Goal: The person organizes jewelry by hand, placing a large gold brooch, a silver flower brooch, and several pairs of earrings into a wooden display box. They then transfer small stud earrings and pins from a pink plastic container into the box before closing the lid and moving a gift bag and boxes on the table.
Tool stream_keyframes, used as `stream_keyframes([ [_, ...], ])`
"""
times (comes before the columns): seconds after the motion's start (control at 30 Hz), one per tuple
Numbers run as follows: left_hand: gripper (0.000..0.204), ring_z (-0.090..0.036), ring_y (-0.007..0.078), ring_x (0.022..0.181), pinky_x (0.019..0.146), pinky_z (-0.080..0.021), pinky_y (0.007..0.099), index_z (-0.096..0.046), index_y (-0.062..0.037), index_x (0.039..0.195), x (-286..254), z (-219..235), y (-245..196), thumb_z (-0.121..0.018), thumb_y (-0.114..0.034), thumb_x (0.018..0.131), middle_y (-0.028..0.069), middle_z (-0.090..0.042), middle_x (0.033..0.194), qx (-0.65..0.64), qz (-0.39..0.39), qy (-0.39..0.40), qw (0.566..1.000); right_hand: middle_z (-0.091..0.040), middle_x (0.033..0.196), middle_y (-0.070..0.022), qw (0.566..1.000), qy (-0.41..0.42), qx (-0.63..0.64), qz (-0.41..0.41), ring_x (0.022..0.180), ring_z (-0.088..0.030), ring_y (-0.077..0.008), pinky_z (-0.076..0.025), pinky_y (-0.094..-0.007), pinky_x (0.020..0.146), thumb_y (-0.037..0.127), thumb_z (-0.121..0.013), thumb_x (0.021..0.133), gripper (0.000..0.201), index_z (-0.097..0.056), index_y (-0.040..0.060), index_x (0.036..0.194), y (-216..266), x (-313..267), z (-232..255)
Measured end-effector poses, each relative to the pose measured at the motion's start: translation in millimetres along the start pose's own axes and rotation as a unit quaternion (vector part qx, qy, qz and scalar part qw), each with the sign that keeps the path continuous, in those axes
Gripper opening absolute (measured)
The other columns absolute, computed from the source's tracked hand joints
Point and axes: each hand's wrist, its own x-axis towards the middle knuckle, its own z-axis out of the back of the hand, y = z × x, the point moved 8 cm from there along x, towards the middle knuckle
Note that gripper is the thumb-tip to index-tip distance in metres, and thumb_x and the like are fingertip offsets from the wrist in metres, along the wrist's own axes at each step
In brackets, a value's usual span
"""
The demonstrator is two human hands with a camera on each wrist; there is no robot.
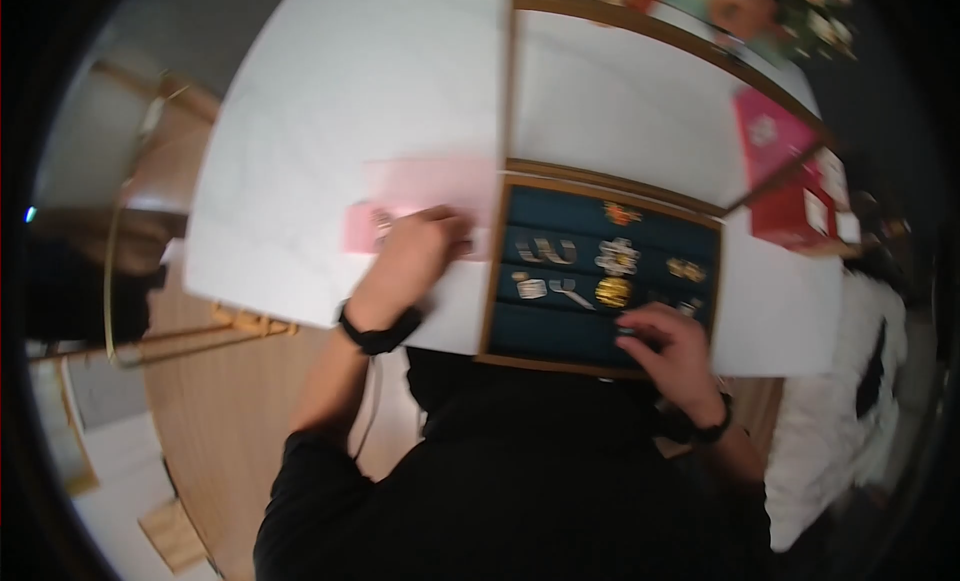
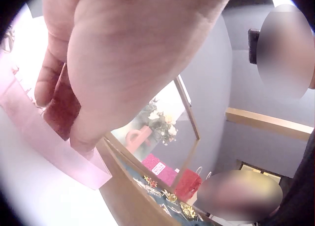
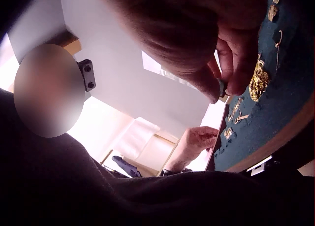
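My left hand (image 1: 405, 261) reaches down over a pink box (image 2: 86, 172) on the white table, its fingers behind the box's rim in the left wrist view. Silvery jewellery (image 1: 381, 221) shows beside that hand. I cannot tell whether these fingers hold anything. Over the front right of a wooden jewellery case (image 1: 560, 333) lined in dark green, my right hand (image 1: 675, 351) pinches a small dark piece (image 3: 222, 88) between thumb and finger. On the lining lie a round gold brooch (image 1: 613, 293), a pale flower-shaped brooch (image 1: 618, 257), a red-orange piece (image 1: 621, 214) and several small earrings.
The case's clear framed lid (image 1: 620, 111) stands raised at the back. To its right are a magenta box (image 1: 775, 131) and a red box (image 1: 785, 221). Flowers (image 2: 162, 120) stand beyond the lid. A fluffy white cover (image 1: 825, 411) hangs by the table's right edge.
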Motion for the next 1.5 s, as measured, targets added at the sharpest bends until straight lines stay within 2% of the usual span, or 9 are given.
stream_keyframes([
  [0.1, 0.022, -0.078, 0.0336, 0.089, 0.078, -0.061, 0.0424, -0.079, -0.0024, 0.108, 8.2, 1.3, -2.1, -0.085, -0.002, 0.088, 0.0126, -0.076, 0.101, -0.002, 0.03, 0.046, 0.998, -0.076, 0.108, -0.0086, 0.998, -0.047, 0.016, -0.028, 0.097, -0.077, -0.0167, -0.063, -0.0293, 0.086, 0.001, -0.084, 0.097, 0.023, -0.079, 0.0022, 0.119, -12.9, -9.1, 14.4],
  [0.33, 0.026, -0.079, 0.0305, 0.086, 0.076, -0.062, 0.0404, -0.081, -0.0021, 0.109, 16.2, 2.6, -14.4, -0.085, 0.004, 0.085, 0.0121, -0.077, 0.106, 0.02, 0.005, 0.098, 0.995, -0.081, 0.106, -0.0066, 0.972, -0.221, 0.061, -0.051, 0.094, -0.076, -0.0104, -0.061, -0.0265, 0.084, -0.003, -0.084, 0.098, 0.029, -0.079, 0.0001, 0.126, -62.5, -22.4, 69.3],
  [0.5, 0.023, -0.075, 0.027, 0.081, 0.075, -0.061, 0.0387, -0.077, -0.0008, 0.105, 21.9, -0.4, -12.7, -0.082, 0.008, 0.084, 0.0105, -0.075, 0.1, -0.009, 0.008, 0.116, 0.993, -0.081, 0.104, -0.0069, 0.965, -0.254, 0.011, -0.064, 0.092, -0.076, -0.0109, -0.062, -0.0266, 0.083, -0.001, -0.083, 0.099, 0.028, -0.079, 0.0012, 0.126, -73.0, -19.1, 95.9],
  [0.57, 0.023, -0.074, 0.026, 0.079, 0.074, -0.06, 0.0381, -0.076, -0.0002, 0.103, 22.6, -1.3, -8.6, -0.081, 0.01, 0.084, 0.01, -0.073, 0.098, -0.022, 0.019, 0.129, 0.991, -0.081, 0.112, -0.0048, 0.972, -0.225, 0.0, -0.073, 0.099, -0.076, -0.0119, -0.063, -0.0282, 0.09, -0.003, -0.081, 0.1, 0.029, -0.077, -0.0012, 0.129, -73.1, -13.7, 97.1],
  [0.7, 0.023, -0.072, 0.0265, 0.078, 0.073, -0.059, 0.0377, -0.075, -0.0003, 0.101, 28.1, -0.7, -15.4, -0.08, 0.012, 0.082, 0.0105, -0.072, 0.094, -0.041, 0.008, 0.139, 0.989, -0.082, 0.106, -0.0067, 0.979, -0.2, -0.032, -0.019, 0.094, -0.077, -0.014, -0.063, -0.0292, 0.087, -0.001, -0.083, 0.099, 0.03, -0.078, 0.0007, 0.128, -45.5, 8.0, 92.7],
  [0.77, 0.023, -0.074, 0.0282, 0.079, 0.074, -0.06, 0.0386, -0.077, -0.0009, 0.102, 29.9, -1.7, -16.8, -0.08, 0.01, 0.083, 0.0111, -0.073, 0.095, -0.058, 0.017, 0.149, 0.987, -0.081, 0.102, -0.01, 0.981, -0.132, -0.141, 0.001, 0.092, -0.079, -0.018, -0.063, -0.0314, 0.083, 0.001, -0.084, 0.096, 0.03, -0.077, 0.0029, 0.126, -29.7, 25.2, 82.2],
  [0.8, 0.023, -0.073, 0.0282, 0.079, 0.074, -0.059, 0.039, -0.077, -0.0005, 0.103, 30.1, -2.5, -16.3, -0.081, 0.01, 0.083, 0.0113, -0.073, 0.094, -0.059, 0.014, 0.143, 0.988, -0.081, 0.103, -0.0128, 0.981, -0.129, -0.142, 0.014, 0.091, -0.079, -0.0232, -0.062, -0.0348, 0.08, 0.004, -0.085, 0.095, 0.028, -0.077, 0.0036, 0.122, -22.8, 31.7, 78.3],
  [1.1, 0.026, -0.072, 0.0296, 0.079, 0.075, -0.059, 0.0405, -0.078, -0.0007, 0.107, 25.9, -3.6, -10.4, -0.083, 0.009, 0.084, 0.012, -0.071, 0.092, -0.05, 0.006, 0.124, 0.991, -0.077, 0.108, -0.0153, 0.958, -0.054, -0.259, 0.115, 0.096, -0.076, -0.0377, -0.062, -0.0435, 0.083, 0.001, -0.081, 0.095, 0.023, -0.077, 0.0012, 0.117, -18.0, 68.4, 63.1],
  [1.5, 0.022, -0.072, 0.0322, 0.081, 0.077, -0.059, 0.0419, -0.077, -0.0015, 0.106, 26.9, -1.4, -15.0, -0.083, 0.005, 0.085, 0.0125, -0.072, 0.093, -0.041, 0.004, 0.131, 0.99, -0.076, 0.114, -0.0168, 0.936, 0.005, -0.325, 0.138, 0.11, -0.073, -0.0401, -0.06, -0.0474, 0.097, 0.0, -0.082, 0.091, 0.025, -0.078, -0.0007, 0.115, -28.5, 82.7, 55.8],
])
